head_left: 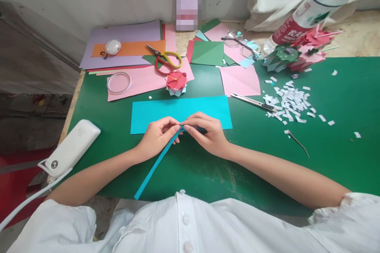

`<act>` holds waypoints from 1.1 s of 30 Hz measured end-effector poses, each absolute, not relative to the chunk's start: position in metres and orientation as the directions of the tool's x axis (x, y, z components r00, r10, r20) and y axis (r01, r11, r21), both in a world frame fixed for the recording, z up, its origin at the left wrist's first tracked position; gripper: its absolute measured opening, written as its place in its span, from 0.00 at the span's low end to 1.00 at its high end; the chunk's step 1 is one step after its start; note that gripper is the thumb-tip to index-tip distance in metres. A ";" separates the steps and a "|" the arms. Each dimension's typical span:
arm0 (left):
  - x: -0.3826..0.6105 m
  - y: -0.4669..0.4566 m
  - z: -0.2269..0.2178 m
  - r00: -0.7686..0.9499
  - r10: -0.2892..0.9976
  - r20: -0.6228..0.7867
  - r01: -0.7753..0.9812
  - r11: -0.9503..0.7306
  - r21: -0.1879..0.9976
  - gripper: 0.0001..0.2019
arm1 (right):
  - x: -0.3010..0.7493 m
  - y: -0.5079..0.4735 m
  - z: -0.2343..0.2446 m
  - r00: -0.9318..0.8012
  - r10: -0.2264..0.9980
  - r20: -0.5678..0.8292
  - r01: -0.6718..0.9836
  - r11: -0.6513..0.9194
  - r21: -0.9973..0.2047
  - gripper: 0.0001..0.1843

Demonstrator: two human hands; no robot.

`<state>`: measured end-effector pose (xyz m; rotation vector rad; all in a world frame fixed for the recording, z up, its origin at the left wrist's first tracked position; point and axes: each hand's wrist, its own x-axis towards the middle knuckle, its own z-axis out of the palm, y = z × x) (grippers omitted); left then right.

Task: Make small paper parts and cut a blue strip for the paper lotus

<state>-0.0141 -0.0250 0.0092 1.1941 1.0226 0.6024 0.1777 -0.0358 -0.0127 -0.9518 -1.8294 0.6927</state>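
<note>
My left hand (158, 136) and my right hand (204, 132) meet at the middle of the green mat (326, 154). Both pinch the upper end of a narrow turquoise paper strip (154, 168), which runs down and left toward my white shirt. Just behind my fingers lies a wide turquoise paper sheet (178, 112), flat on the mat. A small folded pink and pale blue paper flower (176, 83) sits behind that sheet.
A white power bank (71, 148) with a cable lies at the left edge. Red-and-yellow scissors (164, 59), a tape roll (118, 83), coloured paper sheets, glasses (242, 45), a utility knife (252, 102), white paper scraps (289, 101), a thin metal tool (298, 142), paper flowers and a bottle (311, 12) lie behind.
</note>
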 end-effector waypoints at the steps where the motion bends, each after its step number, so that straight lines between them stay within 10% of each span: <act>1: -0.014 -0.025 0.009 0.444 0.834 -0.327 0.122 0.305 0.944 0.14 | 0.177 -0.036 -0.013 -0.259 0.833 0.489 0.336 0.552 -0.763 0.06; 33: -0.011 -0.020 0.012 0.447 0.736 -0.508 0.018 0.561 0.828 0.20 | 0.176 -0.038 -0.021 -0.302 0.740 0.600 0.471 0.664 -0.581 0.02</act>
